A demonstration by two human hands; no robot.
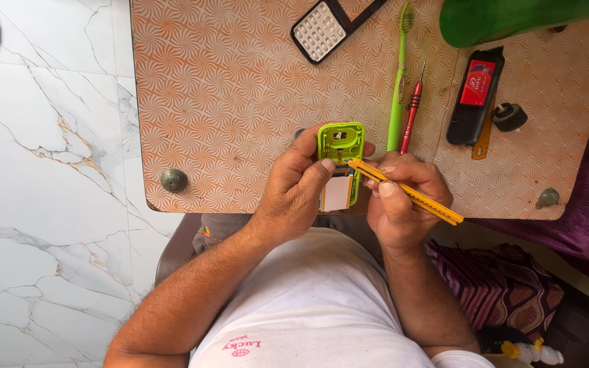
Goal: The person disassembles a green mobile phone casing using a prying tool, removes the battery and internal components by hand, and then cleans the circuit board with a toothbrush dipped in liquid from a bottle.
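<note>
Now the left hand [293, 194] grasps a green phone shell [341, 146] above the near edge of the patterned table [226, 102]. The right hand [403, 197] is clenched around a yellow cutter [410, 194], whose tip touches the shell. A green toothbrush [398, 82] and a red screwdriver [413, 109] lie just beside.

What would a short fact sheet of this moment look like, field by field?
Left hand: holds an opened green phone body over the table edge
Right hand: holds a yellow tool, its tip at the phone
Table: orange patterned top
Beside the hands: green toothbrush, red screwdriver
Further off: black phone, keypad part
</note>
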